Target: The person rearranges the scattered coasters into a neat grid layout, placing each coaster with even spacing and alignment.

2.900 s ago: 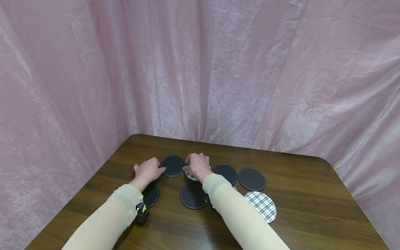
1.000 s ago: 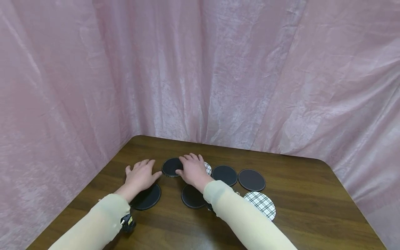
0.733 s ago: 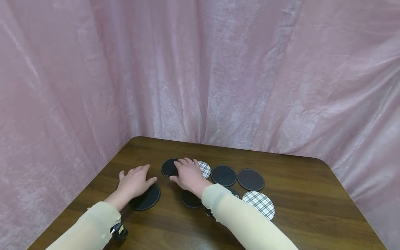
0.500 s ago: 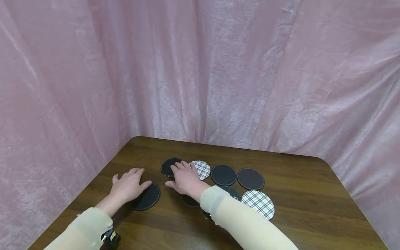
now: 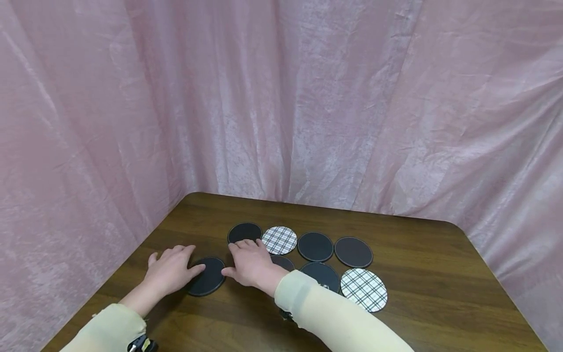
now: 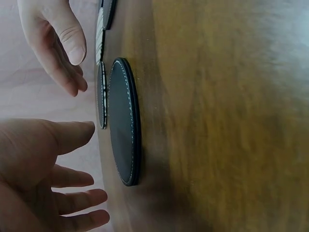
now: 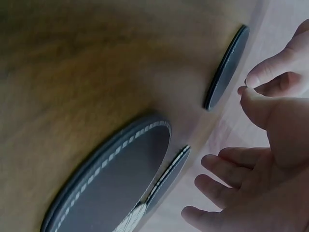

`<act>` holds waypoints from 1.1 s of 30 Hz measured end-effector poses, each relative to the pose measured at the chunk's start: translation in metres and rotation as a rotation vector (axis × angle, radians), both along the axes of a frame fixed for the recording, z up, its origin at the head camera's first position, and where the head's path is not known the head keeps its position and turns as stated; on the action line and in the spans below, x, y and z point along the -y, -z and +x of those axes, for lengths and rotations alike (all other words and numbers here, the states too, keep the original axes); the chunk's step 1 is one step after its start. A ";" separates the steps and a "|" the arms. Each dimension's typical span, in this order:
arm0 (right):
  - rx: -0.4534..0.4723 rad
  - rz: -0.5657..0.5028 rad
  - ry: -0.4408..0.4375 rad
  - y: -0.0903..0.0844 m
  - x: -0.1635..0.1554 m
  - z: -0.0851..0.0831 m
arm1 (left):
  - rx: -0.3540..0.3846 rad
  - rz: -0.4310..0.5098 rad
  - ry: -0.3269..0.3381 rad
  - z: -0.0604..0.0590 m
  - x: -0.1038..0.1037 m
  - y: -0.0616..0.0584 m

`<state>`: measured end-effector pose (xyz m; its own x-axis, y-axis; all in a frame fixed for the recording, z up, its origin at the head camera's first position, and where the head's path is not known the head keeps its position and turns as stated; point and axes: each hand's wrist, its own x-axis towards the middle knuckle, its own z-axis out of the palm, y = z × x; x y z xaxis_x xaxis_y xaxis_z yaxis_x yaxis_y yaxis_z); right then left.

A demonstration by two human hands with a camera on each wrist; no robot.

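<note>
My left hand point(image 5: 169, 270) lies flat near the desk's point(image 5: 440, 303) left edge, fingers straight, thumb tip at the rim of the near black coaster point(image 5: 206, 276); bare wood runs behind it to the pink curtain point(image 5: 88, 146). My right hand point(image 5: 248, 264) hovers relaxed and empty just right of that coaster, over another dark one. Beyond lie the far black coaster point(image 5: 244, 232) and a plaid coaster point(image 5: 279, 240), then more toward the open right side. Since half a second ago, both hands have drawn back toward me, leaving the far coaster uncovered.
</note>
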<state>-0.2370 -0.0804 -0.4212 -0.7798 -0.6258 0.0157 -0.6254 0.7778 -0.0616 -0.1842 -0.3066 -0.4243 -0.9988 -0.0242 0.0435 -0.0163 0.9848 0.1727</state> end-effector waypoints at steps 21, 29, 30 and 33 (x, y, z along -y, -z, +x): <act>-0.119 0.063 0.000 0.008 0.013 0.019 | 0.023 -0.027 0.006 0.019 0.010 0.007; -0.083 0.053 0.018 0.010 0.017 0.019 | 0.043 -0.010 0.010 0.021 0.011 0.009; -0.079 0.054 0.018 0.010 0.017 0.020 | 0.047 -0.010 0.010 0.021 0.010 0.008; -0.070 0.058 0.018 0.011 0.018 0.019 | 0.061 -0.007 0.014 0.021 0.010 0.007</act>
<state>-0.2181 -0.0985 -0.4318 -0.7892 -0.6132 0.0347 -0.6126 0.7900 0.0271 -0.1630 -0.3167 -0.4310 -0.9998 -0.0101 -0.0170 -0.0127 0.9862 0.1651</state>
